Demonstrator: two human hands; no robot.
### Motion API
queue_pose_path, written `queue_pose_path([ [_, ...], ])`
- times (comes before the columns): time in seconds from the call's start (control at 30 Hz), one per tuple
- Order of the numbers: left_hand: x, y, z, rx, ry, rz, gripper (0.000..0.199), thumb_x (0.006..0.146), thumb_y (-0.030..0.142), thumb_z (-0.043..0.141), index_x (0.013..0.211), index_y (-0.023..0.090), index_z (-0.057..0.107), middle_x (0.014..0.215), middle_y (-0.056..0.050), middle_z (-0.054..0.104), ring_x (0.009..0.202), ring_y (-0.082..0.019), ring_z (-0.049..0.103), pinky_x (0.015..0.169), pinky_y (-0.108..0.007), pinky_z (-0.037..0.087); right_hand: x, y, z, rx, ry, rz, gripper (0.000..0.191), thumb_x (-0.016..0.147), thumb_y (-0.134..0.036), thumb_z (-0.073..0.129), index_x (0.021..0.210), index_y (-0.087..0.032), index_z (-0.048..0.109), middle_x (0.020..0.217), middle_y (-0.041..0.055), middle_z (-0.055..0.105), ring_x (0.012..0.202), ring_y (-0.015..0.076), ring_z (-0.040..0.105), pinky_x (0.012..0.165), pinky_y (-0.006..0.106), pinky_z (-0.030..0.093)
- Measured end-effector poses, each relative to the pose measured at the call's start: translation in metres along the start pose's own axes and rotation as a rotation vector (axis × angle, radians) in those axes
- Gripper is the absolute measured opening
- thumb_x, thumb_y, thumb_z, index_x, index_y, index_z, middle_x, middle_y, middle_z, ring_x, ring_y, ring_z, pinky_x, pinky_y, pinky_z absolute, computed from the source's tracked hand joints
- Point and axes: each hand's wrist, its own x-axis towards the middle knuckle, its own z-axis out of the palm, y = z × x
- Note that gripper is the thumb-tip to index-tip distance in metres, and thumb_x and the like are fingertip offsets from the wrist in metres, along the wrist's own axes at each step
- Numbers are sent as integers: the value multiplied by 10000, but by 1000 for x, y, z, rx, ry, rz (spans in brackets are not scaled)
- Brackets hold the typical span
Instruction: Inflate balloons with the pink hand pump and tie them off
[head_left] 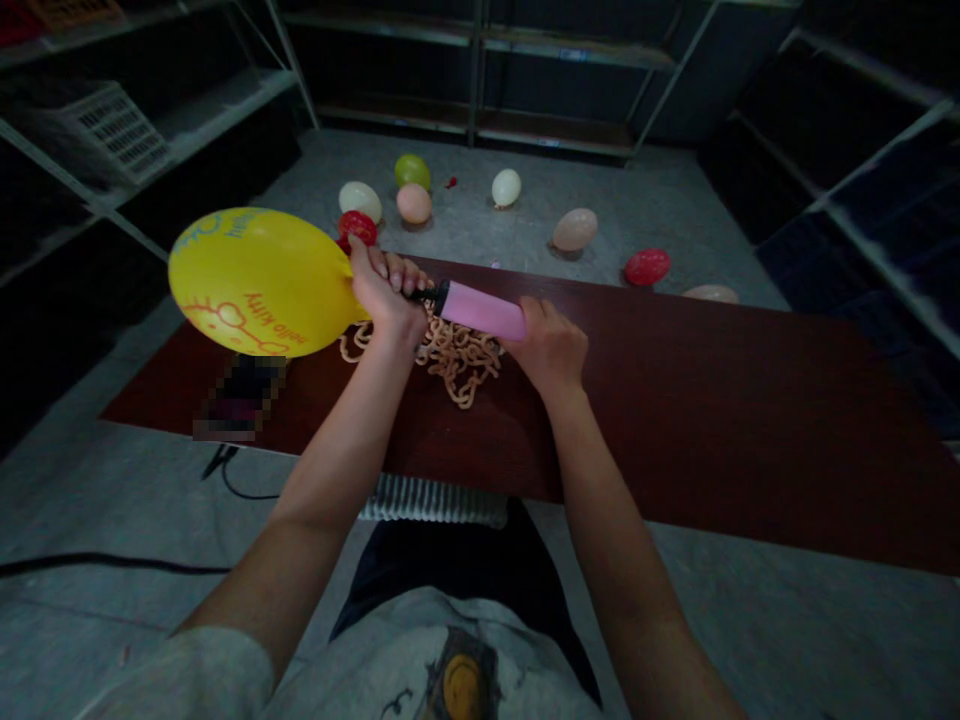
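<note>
A large inflated yellow balloon [262, 283] with "hello kitty" print is at the left, above the table. My left hand [386, 285] is closed around the balloon's neck and the black nozzle end of a pink hand pump [484, 310]. The far right end of the pump is gripped by my right hand [550, 343], its fingers wrapped round it. Under the pump, a heap of tan, uninflated long balloons [461, 360] lies on the dark red-brown table [697, 410].
A pixelated dark object [244, 392] lies on the table's left end. Beyond the table, several balloons rest on the floor, among them a green one [412, 172] and a red one [647, 267]. Metal shelves [555, 130] stand behind; a white crate [120, 130] is on the left shelf.
</note>
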Motion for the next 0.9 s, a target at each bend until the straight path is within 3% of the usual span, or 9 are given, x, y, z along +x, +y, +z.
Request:
queue_pose_path([
  [0.23, 14, 0, -6, -40, 54, 15, 572, 1073, 405, 371, 555, 207, 231, 406, 62, 197, 317, -85, 199, 372, -262, 202, -1, 18, -1, -58, 11, 43, 369, 920, -438, 572, 1203, -203, 601, 1065, 106, 680, 910, 245, 618, 676, 313, 371],
  [0.63, 27, 22, -11, -50, 43, 68, 551, 1072, 408, 377, 577, 205, 246, 434, 67, 192, 343, -86, 194, 398, -258, 205, -3, 57, 0, -33, -31, 90, 365, 849, -389, 637, 1160, -198, 627, 1059, 118, 680, 928, 277, 582, 757, 369, 380],
  [0.9, 30, 30, -14, 39, 62, 123, 528, 1082, 384, 336, 600, 204, 215, 453, 69, 169, 363, -79, 163, 452, -260, 153, -4, 51, 5, 137, -19, -5, 375, 812, -308, 642, 1158, -163, 627, 1127, 137, 676, 997, 296, 578, 847, 392, 451],
])
